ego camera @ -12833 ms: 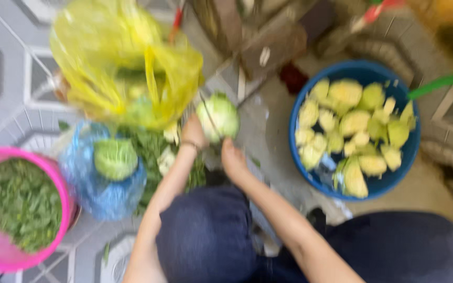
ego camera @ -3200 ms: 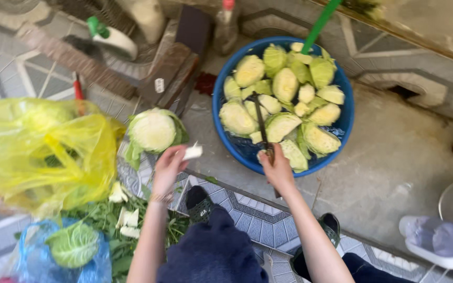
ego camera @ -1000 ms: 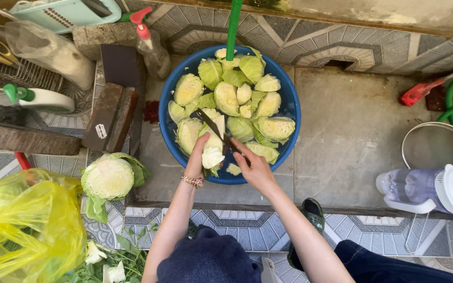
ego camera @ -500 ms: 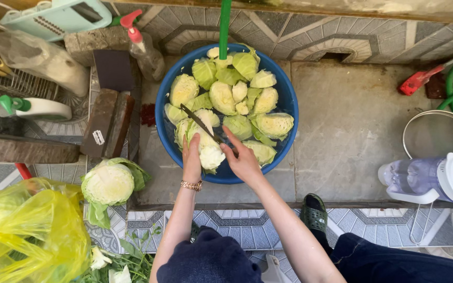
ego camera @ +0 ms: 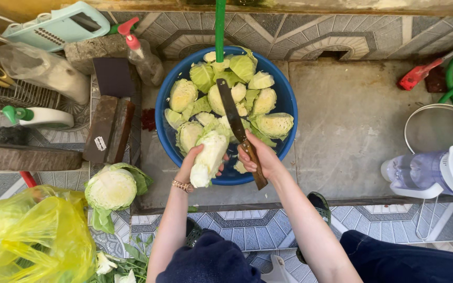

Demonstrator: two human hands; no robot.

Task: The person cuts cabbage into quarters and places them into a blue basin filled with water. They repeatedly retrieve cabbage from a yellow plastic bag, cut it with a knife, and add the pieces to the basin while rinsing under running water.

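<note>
While the round blue plastic basin [ego camera: 287,99] sits on the grey concrete slab [ego camera: 352,120], a pale green cabbage wedge [ego camera: 209,157] is gripped in the left hand [ego camera: 194,165], fingers wrapped around its lower half, cut white face turned toward the camera. The wedge is held over the near rim of the basin, just beside the cut pieces already lying inside. A long knife with a dark blade and brown wooden handle [ego camera: 239,131] is clasped in the right hand [ego camera: 260,157], fist closed on the handle; the blade is pointed away from the body, over the heap of halved cabbages [ego camera: 226,94]. A gold bracelet [ego camera: 182,185] is noted on the left wrist. A green stick-like handle [ego camera: 219,23] is seen standing across the far rim of the basin. To the left, on the patterned tiles, a whole trimmed cabbage head [ego camera: 112,188] is recorded beside a crumpled yellow plastic bag [ego camera: 27,236]. At right, a clear plastic jug with white lid [ego camera: 436,173] is lying on its side near a metal strainer [ego camera: 439,128].
</note>
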